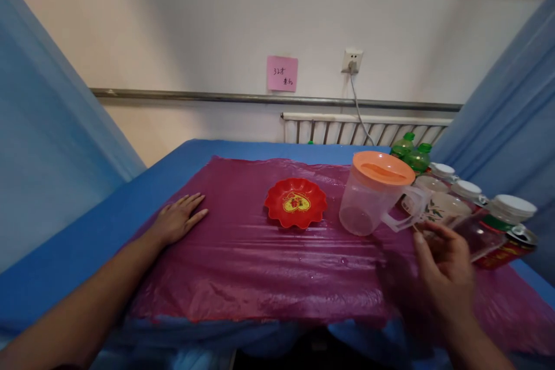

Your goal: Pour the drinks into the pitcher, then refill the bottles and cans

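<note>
My left hand point(180, 218) lies flat with fingers spread on the purple plastic sheet point(234, 254), holding nothing. To its right, a red scalloped plate point(277, 205) with a yellow heart-shaped print rests on the sheet. A clear plastic pitcher point(359, 208) with an orange lid point(381, 167) stands upright right of the plate, its handle point(403, 219) facing right. My right hand point(448, 266) is beside that handle, its fingers curled and the thumb and index tips close together. Whether those fingertips touch the handle or pinch something small is unclear.
Green-capped bottles point(411, 153), several white-capped clear containers point(514, 208) and a dark red can point(505, 251) line the right edge. Blue curtains point(56, 98) hang on both sides. On the wall are a pink note point(282, 74), a socket with a plug point(352, 62) and a radiator point(325, 130).
</note>
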A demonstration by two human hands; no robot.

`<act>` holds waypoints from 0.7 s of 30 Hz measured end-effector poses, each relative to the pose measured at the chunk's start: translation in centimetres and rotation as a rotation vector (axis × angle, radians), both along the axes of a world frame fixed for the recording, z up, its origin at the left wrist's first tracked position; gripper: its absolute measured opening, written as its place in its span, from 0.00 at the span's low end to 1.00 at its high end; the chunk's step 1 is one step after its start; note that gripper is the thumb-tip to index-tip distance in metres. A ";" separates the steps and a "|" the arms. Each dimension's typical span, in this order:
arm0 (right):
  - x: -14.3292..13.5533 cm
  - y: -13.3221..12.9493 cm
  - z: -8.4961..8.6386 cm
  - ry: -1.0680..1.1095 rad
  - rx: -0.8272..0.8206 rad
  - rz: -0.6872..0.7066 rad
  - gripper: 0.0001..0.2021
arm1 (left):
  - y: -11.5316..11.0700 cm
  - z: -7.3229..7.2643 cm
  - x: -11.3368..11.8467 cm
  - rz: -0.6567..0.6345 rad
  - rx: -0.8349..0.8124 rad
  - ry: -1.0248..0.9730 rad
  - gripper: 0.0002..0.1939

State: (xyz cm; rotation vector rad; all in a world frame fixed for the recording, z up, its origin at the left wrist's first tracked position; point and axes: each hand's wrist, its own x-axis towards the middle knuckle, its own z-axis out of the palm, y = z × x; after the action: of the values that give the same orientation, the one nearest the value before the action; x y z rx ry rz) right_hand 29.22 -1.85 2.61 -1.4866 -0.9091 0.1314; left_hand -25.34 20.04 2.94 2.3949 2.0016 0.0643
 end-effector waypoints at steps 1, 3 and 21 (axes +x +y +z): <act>-0.4 -0.5 -0.7 -0.073 -0.030 0.032 0.22 | 0.0 0.0 -0.1 -0.001 -0.005 0.013 0.39; -1.5 -1.3 -1.9 -0.228 -0.076 0.133 0.15 | 0.2 0.2 -0.3 -0.014 -0.027 0.046 0.41; -5.2 -1.3 -6.5 -0.967 0.055 0.419 0.07 | 13.1 0.2 8.2 -0.061 -0.055 0.052 0.35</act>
State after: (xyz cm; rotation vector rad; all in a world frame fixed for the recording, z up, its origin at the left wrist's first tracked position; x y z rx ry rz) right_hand 24.04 -3.13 -3.89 -1.2623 -1.9766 -0.3403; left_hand -17.10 33.17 3.09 2.4460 1.9226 -0.0531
